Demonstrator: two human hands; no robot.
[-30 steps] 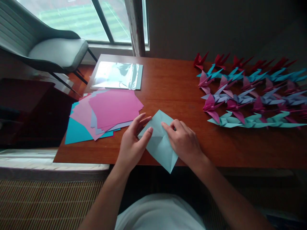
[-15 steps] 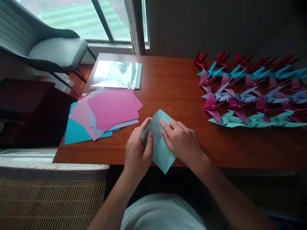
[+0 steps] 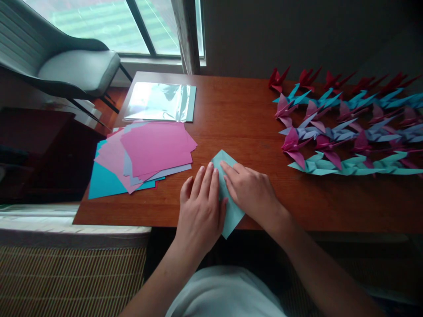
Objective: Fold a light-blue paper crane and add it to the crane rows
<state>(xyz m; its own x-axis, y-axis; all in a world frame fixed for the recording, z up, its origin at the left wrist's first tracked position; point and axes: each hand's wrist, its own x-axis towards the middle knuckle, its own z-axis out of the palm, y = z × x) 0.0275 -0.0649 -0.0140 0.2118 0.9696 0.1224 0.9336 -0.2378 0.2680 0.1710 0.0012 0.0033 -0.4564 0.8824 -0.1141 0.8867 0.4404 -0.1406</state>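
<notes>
A pale mint-green sheet of origami paper (image 3: 233, 215), folded to a diamond shape, lies at the table's front edge, its lower corner jutting past the edge. My left hand (image 3: 201, 207) lies flat over its left side, fingers stretched forward and close together, thumb out along the paper. From the right, my right hand (image 3: 253, 191) presses fingertips onto the upper middle of the paper; index and middle fingers are extended, and its thumb is hidden. Both hands cover much of the sheet, so its left edge is out of sight.
Loose coloured paper (image 3: 157, 147) is spread at the left of the wooden table (image 3: 231, 105). Behind it lies a shiny plastic packet of paper (image 3: 158, 102). Rows of folded paper cranes (image 3: 346, 164) stand on the right. A chair (image 3: 79, 70) is by the window.
My left hand has gone from pinching the paper's left edge to lying flat over it, moving slightly right. The right hand stays nearly in place, fingertips on the paper.
</notes>
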